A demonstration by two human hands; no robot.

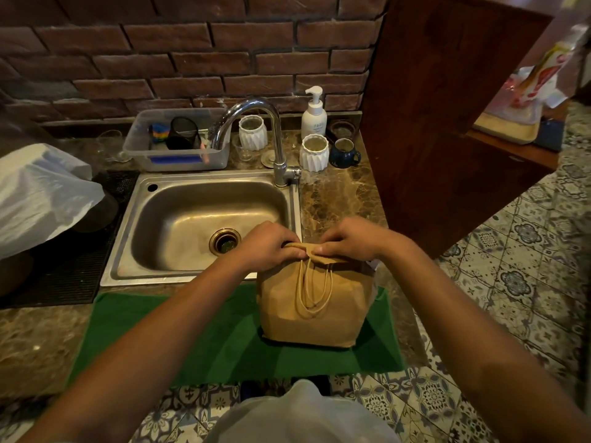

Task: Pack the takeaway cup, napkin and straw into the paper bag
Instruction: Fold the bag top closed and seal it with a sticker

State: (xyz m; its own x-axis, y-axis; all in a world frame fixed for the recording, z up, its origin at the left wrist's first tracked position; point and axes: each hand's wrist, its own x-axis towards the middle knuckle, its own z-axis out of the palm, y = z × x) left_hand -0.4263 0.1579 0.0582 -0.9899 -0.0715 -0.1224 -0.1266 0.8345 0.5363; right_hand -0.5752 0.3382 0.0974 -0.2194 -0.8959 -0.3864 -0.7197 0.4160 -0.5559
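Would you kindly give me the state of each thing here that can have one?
paper bag: upright on the green mat, top folded over
bag handles: hanging down the front
left hand: pinching the fold
right hand: pinching the fold
faucet: no water running
sink: empty

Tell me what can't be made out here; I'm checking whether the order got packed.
- Head view: the brown paper bag has its top folded shut under the left hand and right hand, so its contents are hidden.
- White pump bottle: label too small to read.
- Packaging top right: blurred, cut off.
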